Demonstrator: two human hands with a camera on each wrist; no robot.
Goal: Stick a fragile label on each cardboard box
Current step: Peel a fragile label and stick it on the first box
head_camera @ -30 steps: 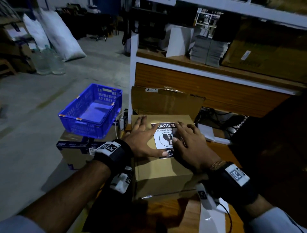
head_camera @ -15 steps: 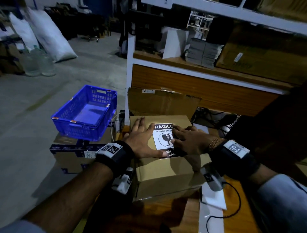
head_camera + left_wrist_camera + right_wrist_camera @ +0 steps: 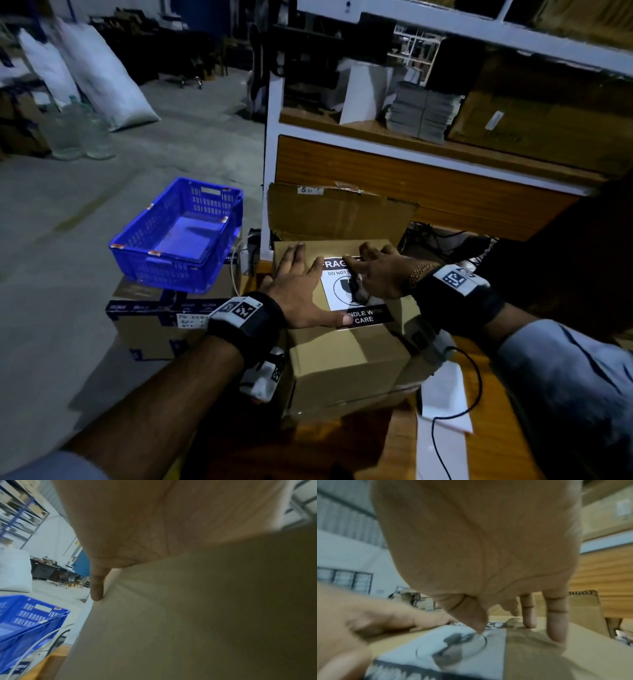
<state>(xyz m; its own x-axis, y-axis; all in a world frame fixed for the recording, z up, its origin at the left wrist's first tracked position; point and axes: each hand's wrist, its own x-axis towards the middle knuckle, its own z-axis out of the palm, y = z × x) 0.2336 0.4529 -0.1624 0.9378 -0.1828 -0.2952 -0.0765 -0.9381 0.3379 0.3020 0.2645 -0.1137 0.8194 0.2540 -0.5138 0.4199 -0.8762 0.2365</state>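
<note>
- Head cam: the cardboard box (image 3: pixel 346 356) sat on the wooden table (image 3: pixel 493 448), with the fragile label (image 3: pixel 346 301) already lying on its top face. The left hand (image 3: pixel 301 294) was spread flat, fingers straight, palm on the box top just left of the label and thumb reaching across the label's lower edge. The right hand (image 3: pixel 380 277) lay over the label's upper right part, fingers extended and pressing. Nothing was being gripped. A blue crate (image 3: pixel 178 236) sat on another box (image 3: pixel 150 329) to the left.
- Left wrist cam: mostly palm and bare cardboard. The one finger (image 3: pixel 97 585) in view was straight along the box edge, so that hand was flat and holding nothing.
- Right wrist cam: blurry, but the thumb tip (image 3: pixel 477 623) touched the label print and two fingers (image 3: pixel 556 616) rested on the cardboard past the label's right edge.
- Handling guess: the label is thin and floppy and I'd bet it wrinkles easily, so rub it flat from the middle outward. The box looked stiff enough for firm pressing; weight I couldn't tell. To move it, grab the side walls.
</note>
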